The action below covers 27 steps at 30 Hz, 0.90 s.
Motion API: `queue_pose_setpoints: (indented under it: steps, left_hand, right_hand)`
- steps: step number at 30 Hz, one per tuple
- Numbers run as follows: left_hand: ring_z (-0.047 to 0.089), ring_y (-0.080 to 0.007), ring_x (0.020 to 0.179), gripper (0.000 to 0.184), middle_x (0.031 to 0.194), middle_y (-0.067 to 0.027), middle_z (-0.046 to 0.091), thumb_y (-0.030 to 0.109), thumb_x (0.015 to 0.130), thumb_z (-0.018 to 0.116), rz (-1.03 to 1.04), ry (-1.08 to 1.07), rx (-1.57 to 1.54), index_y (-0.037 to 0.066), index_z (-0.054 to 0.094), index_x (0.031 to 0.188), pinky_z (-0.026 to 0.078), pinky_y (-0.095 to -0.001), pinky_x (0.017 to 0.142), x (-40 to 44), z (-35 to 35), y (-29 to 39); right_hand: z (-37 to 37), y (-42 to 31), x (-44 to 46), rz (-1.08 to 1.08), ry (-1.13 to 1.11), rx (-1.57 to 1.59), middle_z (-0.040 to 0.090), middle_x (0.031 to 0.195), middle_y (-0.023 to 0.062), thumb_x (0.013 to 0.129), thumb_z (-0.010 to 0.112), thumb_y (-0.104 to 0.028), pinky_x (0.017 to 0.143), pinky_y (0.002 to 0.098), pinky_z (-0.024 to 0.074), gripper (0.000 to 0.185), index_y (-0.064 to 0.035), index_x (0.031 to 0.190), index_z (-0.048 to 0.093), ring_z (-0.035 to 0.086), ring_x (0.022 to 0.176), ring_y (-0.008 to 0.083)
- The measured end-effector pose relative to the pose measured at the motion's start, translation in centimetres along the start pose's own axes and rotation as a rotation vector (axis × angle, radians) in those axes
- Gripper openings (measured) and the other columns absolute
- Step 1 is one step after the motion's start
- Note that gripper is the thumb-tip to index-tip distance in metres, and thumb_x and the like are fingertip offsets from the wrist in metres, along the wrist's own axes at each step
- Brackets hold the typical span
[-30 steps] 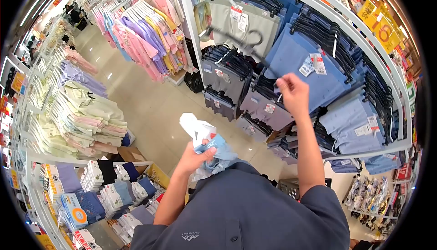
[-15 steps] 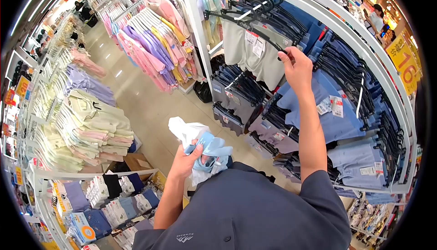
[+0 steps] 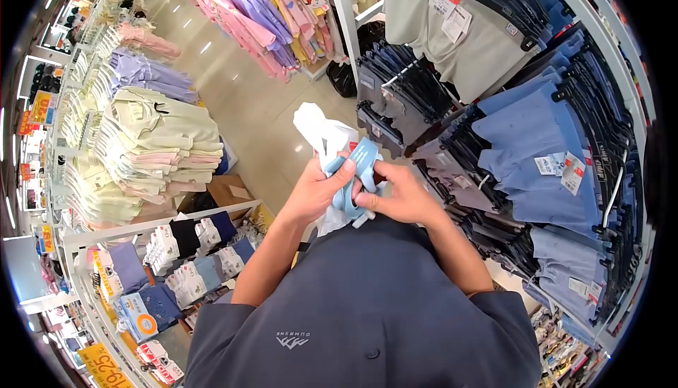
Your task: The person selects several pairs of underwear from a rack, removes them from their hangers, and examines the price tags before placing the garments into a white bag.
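Observation:
Both hands meet in front of my chest. My left hand (image 3: pixel 321 186) grips a light blue, soft-looking folded item (image 3: pixel 362 162), its thumb pressed on top. Crumpled white material (image 3: pixel 321 133), like a thin bag or wrap, sticks out above and below the blue item. From the other side, the fingers and thumb of my right hand (image 3: pixel 402 195) close on the blue item's edge. What the blue item is, I cannot make out. To the upper right, grey shorts (image 3: pixel 459 42) with red and white tags hang from a black hanger on the rack.
Blue denim clothes (image 3: pixel 540 148) on black hangers fill the white rack at right. Pastel tops (image 3: pixel 254 10) hang ahead, pale green tops (image 3: pixel 166 133) at left. Packed socks or underwear (image 3: pixel 187 282) lie on the lower-left shelf. A tiled aisle (image 3: pixel 251 98) runs between, with a cardboard box (image 3: pixel 232 191).
My right hand has left the black hanger of the grey shorts and come down to the light blue item. My left hand still holds it, and the view has shifted.

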<state>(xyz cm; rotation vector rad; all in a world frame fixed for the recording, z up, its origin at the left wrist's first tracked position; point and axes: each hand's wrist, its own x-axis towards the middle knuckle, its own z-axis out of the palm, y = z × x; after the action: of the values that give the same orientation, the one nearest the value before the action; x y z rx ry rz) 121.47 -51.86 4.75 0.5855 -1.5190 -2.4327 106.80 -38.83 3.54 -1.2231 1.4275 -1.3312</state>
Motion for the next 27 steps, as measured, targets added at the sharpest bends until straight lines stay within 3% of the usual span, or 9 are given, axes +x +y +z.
queue_pose_setpoints:
  steps: [4,6,10,12,17,21,24,26,27]
  left_hand:
    - [0.052,-0.0099,0.068,0.036,0.070,-0.0047,0.057,0.031,0.099,0.044,-0.045,0.020,0.016,-0.001,0.058,0.102,0.045,-0.0260,0.066,0.9,0.0,0.4]
    - [0.054,-0.0108,0.070,0.038,0.073,-0.0067,0.059,0.031,0.099,0.042,-0.033,-0.032,0.044,-0.002,0.059,0.106,0.046,-0.0267,0.067,1.0,-0.4,0.2]
    - [0.059,-0.0134,0.073,0.037,0.077,-0.0093,0.062,0.033,0.098,0.043,-0.024,0.058,-0.018,0.000,0.059,0.099,0.049,-0.0276,0.068,1.1,-1.6,1.1]
    - [0.059,-0.0135,0.071,0.034,0.077,-0.0095,0.063,0.033,0.098,0.045,0.048,0.263,-0.083,0.003,0.058,0.090,0.049,-0.0279,0.067,1.5,-3.4,0.5]
    - [0.054,-0.0112,0.074,0.028,0.076,-0.0021,0.054,0.032,0.098,0.045,-0.002,0.222,-0.244,0.007,0.053,0.090,0.046,-0.0270,0.069,2.5,-3.7,1.8]
    - [0.058,-0.0136,0.078,0.025,0.085,-0.0037,0.058,0.028,0.097,0.048,-0.047,0.139,-0.347,0.005,0.055,0.089,0.047,-0.0289,0.074,2.8,-6.5,1.9]
    - [0.058,-0.0148,0.078,0.029,0.084,-0.0045,0.056,0.032,0.094,0.053,-0.135,-0.020,-0.268,0.004,0.056,0.090,0.047,-0.0301,0.073,2.5,-10.7,1.4]
    - [0.058,-0.0162,0.080,0.038,0.087,-0.0068,0.058,0.041,0.089,0.059,-0.156,-0.380,-0.252,0.002,0.057,0.092,0.047,-0.0304,0.074,2.3,-12.7,0.9]
    - [0.060,-0.0182,0.084,0.054,0.094,-0.0103,0.061,0.049,0.080,0.067,-0.189,-0.470,-0.249,-0.001,0.059,0.100,0.047,-0.0305,0.076,2.3,-13.6,0.3]
  right_hand:
    - [0.2,1.3,0.1,0.151,0.040,0.206,0.064,0.078,0.0027,0.085,0.068,-0.022,0.069,0.0267,0.0472,0.027,0.0000,0.100,0.064,0.057,0.073,0.0088]
    - [0.1,2.2,0.1,0.101,0.061,0.196,0.064,0.078,0.0001,0.088,0.064,-0.022,0.066,0.0255,0.0468,0.022,-0.0009,0.095,0.065,0.055,0.071,0.0073]
    - [-1.0,2.5,-0.3,0.267,0.556,0.504,0.064,0.079,0.0001,0.091,0.060,-0.024,0.063,0.0234,0.0474,0.020,-0.0040,0.088,0.063,0.057,0.069,0.0065]
    - [-1.4,1.8,-0.6,0.149,0.751,0.740,0.065,0.083,0.0019,0.093,0.058,-0.023,0.066,0.0252,0.0486,0.019,-0.0040,0.090,0.062,0.060,0.072,0.0088]
    - [0.6,1.1,-2.4,0.100,0.838,0.772,0.066,0.090,0.0047,0.094,0.056,-0.022,0.073,0.0283,0.0497,0.019,-0.0037,0.095,0.061,0.062,0.080,0.0119]
    - [3.5,0.2,-2.1,0.102,0.879,0.903,0.065,0.096,0.0074,0.094,0.055,-0.023,0.077,0.0302,0.0508,0.020,-0.0037,0.098,0.059,0.063,0.085,0.0150]
    - [6.0,-1.2,-1.0,0.107,0.880,0.941,0.066,0.093,0.0077,0.093,0.056,-0.025,0.076,0.0307,0.0523,0.021,-0.0043,0.095,0.060,0.064,0.082,0.0158]
    - [7.5,-2.1,-0.5,0.107,0.929,0.929,0.066,0.088,0.0068,0.093,0.057,-0.024,0.071,0.0301,0.0532,0.020,-0.0048,0.093,0.060,0.065,0.077,0.0151]
    - [8.5,-2.8,-0.1,0.142,0.998,0.915,0.066,0.084,0.0051,0.092,0.058,-0.024,0.067,0.0285,0.0530,0.019,-0.0055,0.092,0.061,0.064,0.073,0.0133]
